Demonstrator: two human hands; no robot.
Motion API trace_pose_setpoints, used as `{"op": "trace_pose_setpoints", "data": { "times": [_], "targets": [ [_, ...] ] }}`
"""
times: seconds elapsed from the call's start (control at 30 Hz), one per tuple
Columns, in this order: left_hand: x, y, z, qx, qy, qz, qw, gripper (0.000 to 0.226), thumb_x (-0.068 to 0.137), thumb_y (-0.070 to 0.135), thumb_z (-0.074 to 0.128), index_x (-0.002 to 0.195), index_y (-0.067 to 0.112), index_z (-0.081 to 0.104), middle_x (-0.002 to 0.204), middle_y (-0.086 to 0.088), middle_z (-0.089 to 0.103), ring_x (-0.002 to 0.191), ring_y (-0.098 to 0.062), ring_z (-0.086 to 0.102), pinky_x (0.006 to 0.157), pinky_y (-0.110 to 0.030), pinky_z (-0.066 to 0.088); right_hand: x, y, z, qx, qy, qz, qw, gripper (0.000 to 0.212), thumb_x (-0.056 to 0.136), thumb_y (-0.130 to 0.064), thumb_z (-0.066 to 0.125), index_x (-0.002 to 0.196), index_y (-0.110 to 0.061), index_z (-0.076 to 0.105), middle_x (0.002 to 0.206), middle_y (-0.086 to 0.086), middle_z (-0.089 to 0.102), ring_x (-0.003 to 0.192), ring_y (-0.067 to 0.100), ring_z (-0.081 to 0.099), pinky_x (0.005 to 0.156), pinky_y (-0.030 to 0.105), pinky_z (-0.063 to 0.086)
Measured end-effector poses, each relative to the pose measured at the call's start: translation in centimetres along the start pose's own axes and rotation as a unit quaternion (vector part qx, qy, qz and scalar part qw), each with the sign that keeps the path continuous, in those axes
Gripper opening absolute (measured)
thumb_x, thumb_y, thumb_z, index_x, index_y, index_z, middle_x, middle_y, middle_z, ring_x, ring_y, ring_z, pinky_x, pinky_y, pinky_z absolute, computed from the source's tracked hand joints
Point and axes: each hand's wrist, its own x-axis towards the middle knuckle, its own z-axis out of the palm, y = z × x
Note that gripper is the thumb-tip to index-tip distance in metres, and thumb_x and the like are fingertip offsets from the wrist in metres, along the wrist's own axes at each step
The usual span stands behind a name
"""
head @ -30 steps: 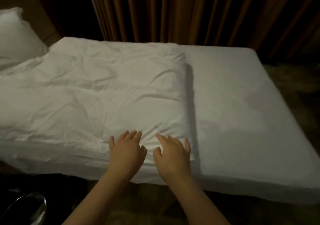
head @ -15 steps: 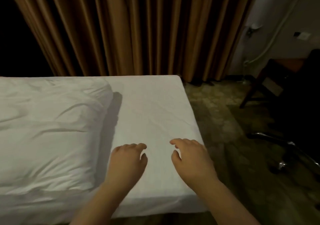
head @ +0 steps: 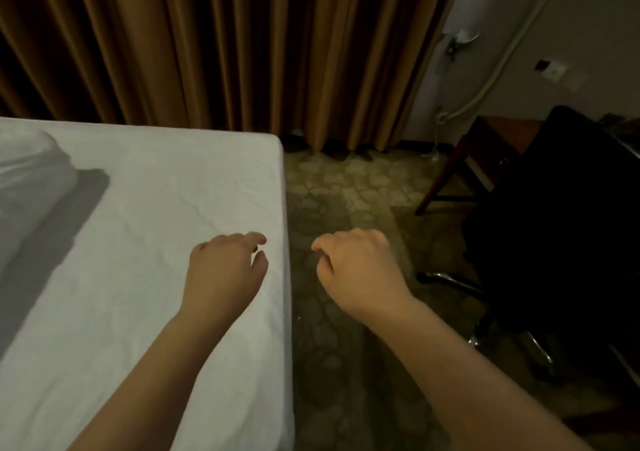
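A bed with a white fitted sheet [head: 149, 215] fills the left half of the view. A folded white duvet [head: 31, 173] lies at its far left and casts a dark shadow on the sheet. My left hand [head: 225, 270] hovers over the sheet near the bed's right edge, fingers loosely curled, holding nothing. My right hand [head: 360, 270] hangs beyond the bed edge, above the floor, fingers also loosely curled and empty.
Brown curtains [head: 225, 45] hang behind the bed. Patterned floor [head: 346, 208] runs along the bed's right side. A black office chair [head: 561, 225] with a chrome base stands at the right, beside a wooden table [head: 485, 159]. A hose and wall sockets sit on the right wall.
The view has swung right along the bed, leaving the duvet at the far left. Both hands left the duvet; the right hand now hangs past the bed edge, over the floor.
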Motion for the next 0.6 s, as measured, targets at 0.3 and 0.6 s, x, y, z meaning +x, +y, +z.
{"op": "trace_pose_setpoints", "data": {
  "times": [0.3,0.6],
  "targets": [
    [16.8,8.9,4.9,0.07,-0.013,-0.037,0.997,0.037,0.098,0.035,0.036,0.132,0.032,0.051,0.121,0.011,0.062,0.109,-0.01,0.058,0.096,-0.028,0.04,16.9,13.2,-2.1,0.016,-0.003,-0.085,0.996,0.029,0.1,-0.033,0.039,0.12,-0.029,0.058,0.113,-0.008,0.063,0.104,0.013,0.054,0.103,0.034,0.032],
    [35.9,12.4,8.7,0.085,-0.015,-0.165,0.982,0.036,0.098,0.032,0.035,0.13,0.033,0.052,0.12,0.012,0.063,0.107,-0.008,0.057,0.096,-0.026,0.039,38.7,21.7,-3.6,0.03,-0.052,-0.186,0.981,0.028,0.101,-0.032,0.041,0.124,-0.026,0.057,0.116,-0.004,0.063,0.102,0.014,0.054,0.098,0.031,0.038]
  ]
}}
